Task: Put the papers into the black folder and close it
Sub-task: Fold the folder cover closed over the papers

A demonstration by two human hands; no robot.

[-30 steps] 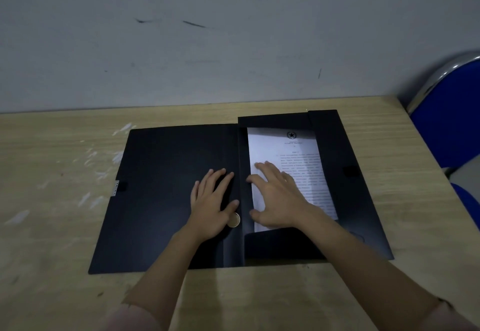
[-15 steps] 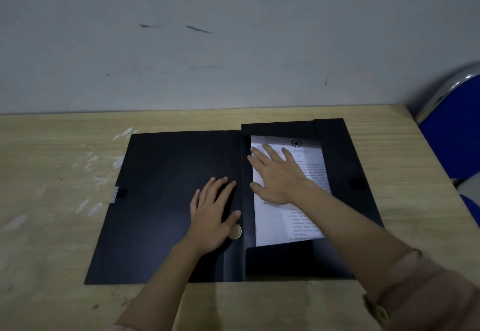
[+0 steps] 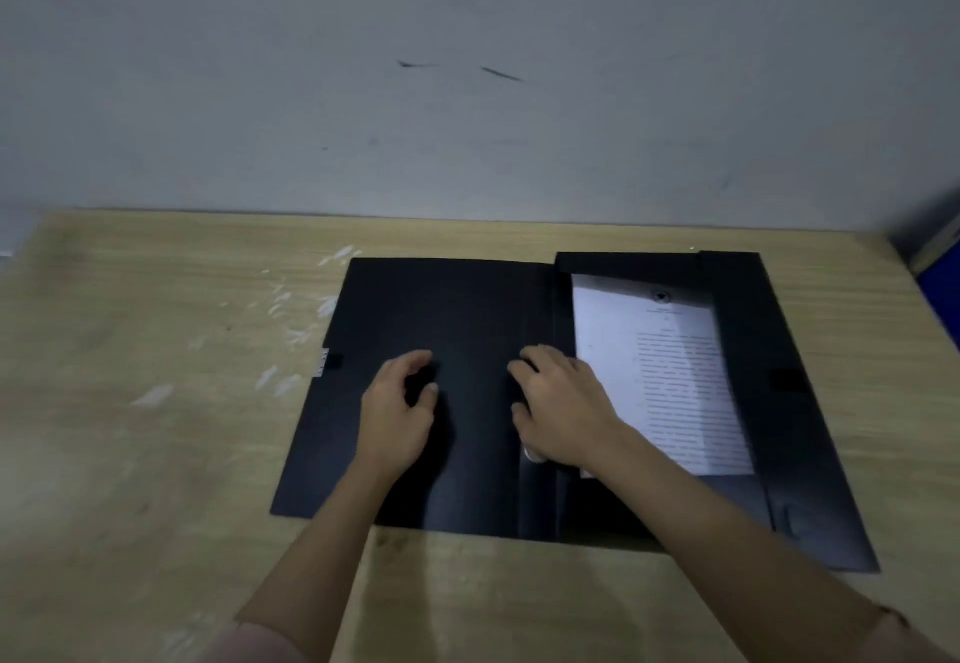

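Hands (image 3: pixel 478 402) off the papers (image 3: pixel 670 376), now loosely curled, empty, on the open black folder (image 3: pixel 457 309).

The flat black plastic folder (image 3: pixel 457 329) is laid open on the pale wooden table (image 3: pixel 156 402), nearer the right edge than the left, with its far side close to the table's back edge. The white printed papers (image 3: pixel 670 371) are held in the folder's right half, tucked under the flaps at the top and right. The left hand (image 3: pixel 397 413) is rested on the folder's left half. The right hand (image 3: pixel 561 402) is placed to its right, over the fold in the middle, just beside the papers' left edge.
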